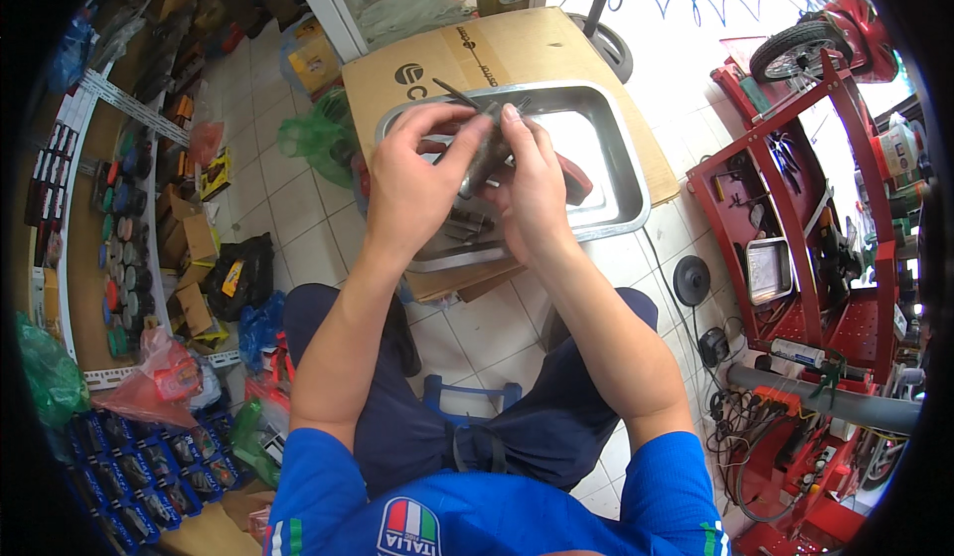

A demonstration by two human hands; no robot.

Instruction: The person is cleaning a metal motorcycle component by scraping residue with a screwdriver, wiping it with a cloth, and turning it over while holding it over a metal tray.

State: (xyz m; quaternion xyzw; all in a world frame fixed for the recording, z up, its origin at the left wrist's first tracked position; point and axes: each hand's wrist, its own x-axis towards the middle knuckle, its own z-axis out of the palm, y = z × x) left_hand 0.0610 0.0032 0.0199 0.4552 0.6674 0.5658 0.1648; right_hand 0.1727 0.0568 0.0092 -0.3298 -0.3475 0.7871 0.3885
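Both my hands are raised over a shallow metal tray (636, 173). My left hand (412, 183) has its fingers closed round a dark, greasy-looking metal part (487, 158). My right hand (535, 188) grips the same part from the other side, thumb near its top. A thin dark rod (454, 91) sticks out beyond my left fingers; whether it belongs to the part is unclear. Behind my right hand, a red piece (576, 180) shows in the tray. Small metallic pieces (467, 226) lie in the tray below my hands. My fingers hide much of the part.
The tray rests on a cardboard box (542, 44) between my knees and a glass cabinet. A red tool cart (835, 208) with tools and a small tray stands at right. Shelves (124, 228) of goods line the left. A black cable (661, 258) crosses the tiled floor.
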